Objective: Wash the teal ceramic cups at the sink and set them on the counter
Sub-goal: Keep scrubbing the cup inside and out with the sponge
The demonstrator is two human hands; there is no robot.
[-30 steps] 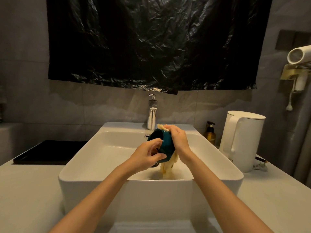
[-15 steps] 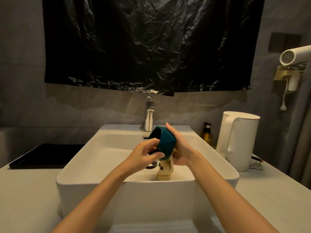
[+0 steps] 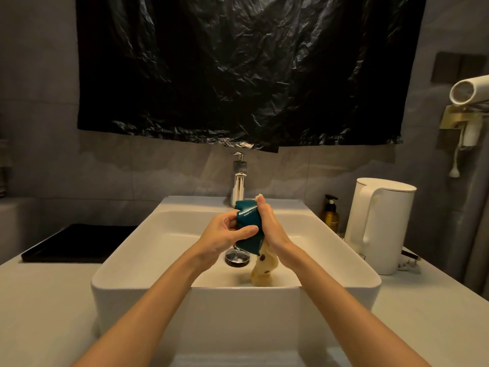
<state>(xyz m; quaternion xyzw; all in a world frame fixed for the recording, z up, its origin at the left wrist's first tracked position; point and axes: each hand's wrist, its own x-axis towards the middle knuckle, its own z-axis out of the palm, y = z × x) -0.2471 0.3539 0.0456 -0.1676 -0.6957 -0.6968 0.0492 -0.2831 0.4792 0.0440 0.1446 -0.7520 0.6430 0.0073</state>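
Observation:
I hold a teal ceramic cup (image 3: 248, 229) above the white sink basin (image 3: 137, 250), tilted with its rim toward the drain. My left hand (image 3: 225, 234) grips the cup from the left, thumb across its side. My right hand (image 3: 272, 229) presses a pale yellow cloth (image 3: 264, 268) against the cup's right side; the cloth's tail hangs down into the basin. No other teal cup is in view.
A chrome faucet (image 3: 238, 181) stands behind the basin, with the drain (image 3: 237, 257) below the cup. A black tray (image 3: 76, 245) lies on the left counter. A white kettle (image 3: 381, 223) and an amber pump bottle (image 3: 330, 215) stand on the right.
The cup has turned in my hands, its rim now pointing down toward the drain. My right hand has slid along the cup with the cloth.

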